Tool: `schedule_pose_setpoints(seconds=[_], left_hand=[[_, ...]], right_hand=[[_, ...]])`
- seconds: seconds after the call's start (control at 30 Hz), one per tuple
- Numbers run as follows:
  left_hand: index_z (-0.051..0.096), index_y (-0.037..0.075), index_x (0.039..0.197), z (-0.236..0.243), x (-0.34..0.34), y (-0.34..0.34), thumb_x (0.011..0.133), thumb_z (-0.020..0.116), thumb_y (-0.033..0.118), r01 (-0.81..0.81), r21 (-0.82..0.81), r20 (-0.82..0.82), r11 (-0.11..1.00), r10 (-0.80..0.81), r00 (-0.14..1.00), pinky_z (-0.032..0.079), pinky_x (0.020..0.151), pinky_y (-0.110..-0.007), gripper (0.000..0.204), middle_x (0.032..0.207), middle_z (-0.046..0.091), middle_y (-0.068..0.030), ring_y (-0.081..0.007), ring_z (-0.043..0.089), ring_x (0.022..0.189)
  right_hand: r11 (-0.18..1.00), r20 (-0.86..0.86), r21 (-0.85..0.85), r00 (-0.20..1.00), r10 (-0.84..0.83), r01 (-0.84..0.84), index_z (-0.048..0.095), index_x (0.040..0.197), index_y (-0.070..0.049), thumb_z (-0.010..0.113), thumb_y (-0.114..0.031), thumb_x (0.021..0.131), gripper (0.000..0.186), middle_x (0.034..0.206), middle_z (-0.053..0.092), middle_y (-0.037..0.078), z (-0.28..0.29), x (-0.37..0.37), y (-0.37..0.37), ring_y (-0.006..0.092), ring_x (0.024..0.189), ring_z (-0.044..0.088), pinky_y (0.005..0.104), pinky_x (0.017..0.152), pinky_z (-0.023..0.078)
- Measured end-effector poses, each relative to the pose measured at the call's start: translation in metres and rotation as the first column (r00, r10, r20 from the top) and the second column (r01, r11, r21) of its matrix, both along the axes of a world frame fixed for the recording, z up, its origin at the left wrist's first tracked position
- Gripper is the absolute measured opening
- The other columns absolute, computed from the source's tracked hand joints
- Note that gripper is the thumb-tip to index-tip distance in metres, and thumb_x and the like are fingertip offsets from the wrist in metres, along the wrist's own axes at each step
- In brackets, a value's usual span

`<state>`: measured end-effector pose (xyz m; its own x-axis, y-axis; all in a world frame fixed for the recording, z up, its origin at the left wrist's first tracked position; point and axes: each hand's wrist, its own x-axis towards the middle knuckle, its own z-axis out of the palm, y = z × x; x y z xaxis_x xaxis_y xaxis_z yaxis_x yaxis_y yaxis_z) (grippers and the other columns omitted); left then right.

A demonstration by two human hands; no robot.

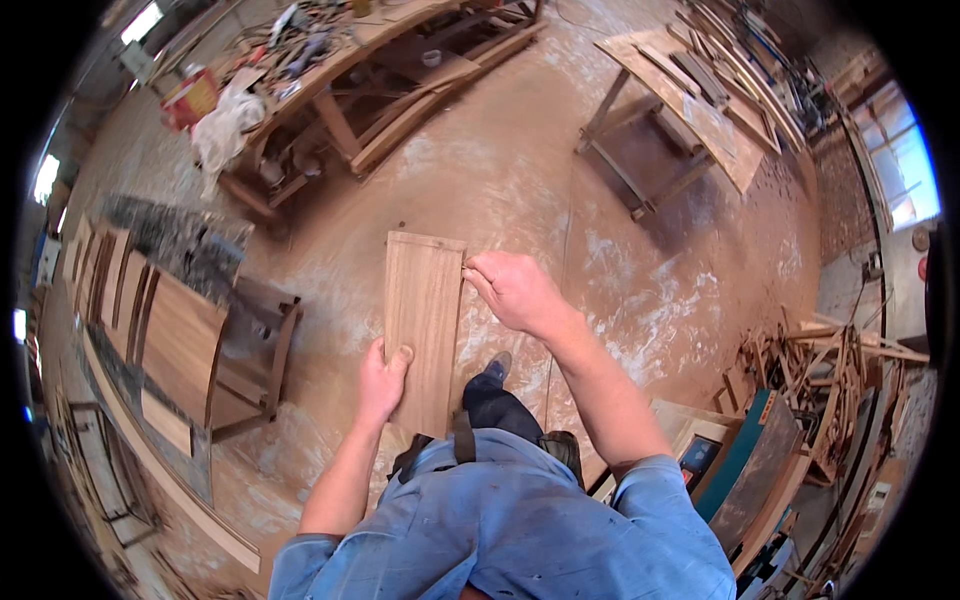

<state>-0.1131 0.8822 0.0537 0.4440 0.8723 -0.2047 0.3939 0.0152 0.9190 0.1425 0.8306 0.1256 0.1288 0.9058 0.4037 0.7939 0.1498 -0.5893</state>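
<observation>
A flat, light-brown wooden board (427, 320) with a narrow strip across its far end is held out in front of my body. My left hand (383, 380) grips its left edge near the lower end, thumb lying on the face and fingers hidden behind. At the far right edge of the board, my right hand (510, 287) is closed in a pinch. Whatever sits between those fingertips is too small to make out. Below the board show my dark trouser leg and shoe (497, 366) on the dusty floor.
A cluttered workbench (330, 70) with tools stands far left, a white cloth (228, 125) hanging from its corner. Far right is a table (670, 85) with wooden strips. Wooden panels (180, 335) lean at left. A scrap-wood heap (825, 400) and a green-edged machine (737, 455) are at right.
</observation>
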Motion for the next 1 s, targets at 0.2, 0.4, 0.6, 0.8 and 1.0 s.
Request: schedule_pose_setpoints(seconds=[0.2,0.4,0.6,0.8,1.0], left_hand=[[0.065,0.0,0.105,-0.006,0.128,0.065,0.1,0.058,0.038,0.193,-0.223,0.117,0.956,-0.17,0.978,0.05,0.079,-0.032,0.039,0.091,0.069,-0.0044,-0.0119,0.06,0.087],[0.064,-0.001,0.098,0.019,0.264,0.103,0.086,0.071,0.031,0.294,0.415,-0.294,0.861,-0.179,0.939,0.052,0.066,-0.039,0.035,0.084,0.066,-0.0222,-0.0349,0.064,0.072],[0.062,0.0,0.086,0.011,0.379,0.185,0.085,0.069,0.019,0.486,0.124,-0.114,0.865,-0.474,0.873,0.047,0.06,-0.035,0.02,0.068,0.056,-0.0106,-0.0125,0.056,0.067],[0.058,0.007,0.086,0.028,0.512,0.209,0.1,0.053,0.024,0.718,-0.375,0.191,0.586,-0.709,0.678,0.04,0.06,-0.025,0.023,0.073,0.054,0.0061,-0.0051,0.046,0.068],[0.059,0.01,0.088,0.033,0.647,0.217,0.102,0.047,0.048,0.603,-0.659,0.547,0.449,-0.263,0.795,0.038,0.045,-0.031,0.043,0.07,0.055,0.0001,-0.0137,0.05,0.055]], right_hand=[[0.968,0.108,-0.211,0.988,-0.114,0.135,0.062,0.087,-0.004,0.06,-0.023,0.093,0.019,0.08,0.065,0.017,0.021,0.127,-0.005,0.0382,0.076,0.065,0.0455,0.065,0.053],[0.828,0.074,-0.234,0.859,-0.507,0.509,0.061,0.084,-0.002,0.058,-0.022,0.093,0.022,0.078,0.064,0.021,-0.017,0.216,-0.005,0.0408,0.076,0.064,0.0482,0.065,0.052],[0.863,-0.709,-0.484,0.512,-0.485,0.148,0.058,0.078,0.0,0.054,-0.016,0.098,0.027,0.069,0.063,0.012,0.021,0.308,0.006,0.0267,0.063,0.065,0.0406,0.053,0.051],[0.983,-0.993,0.074,-0.078,0.088,0.169,0.058,0.084,-0.001,0.053,-0.015,0.1,0.022,0.068,0.059,0.009,0.008,0.365,0.035,0.0241,0.061,0.063,0.0364,0.049,0.05],[0.698,-0.03,-0.527,0.811,-0.585,0.484,0.066,0.099,-0.005,0.06,-0.016,0.089,0.016,0.092,0.067,0.022,-0.108,0.411,0.036,0.0399,0.09,0.065,0.0465,0.078,0.054]])
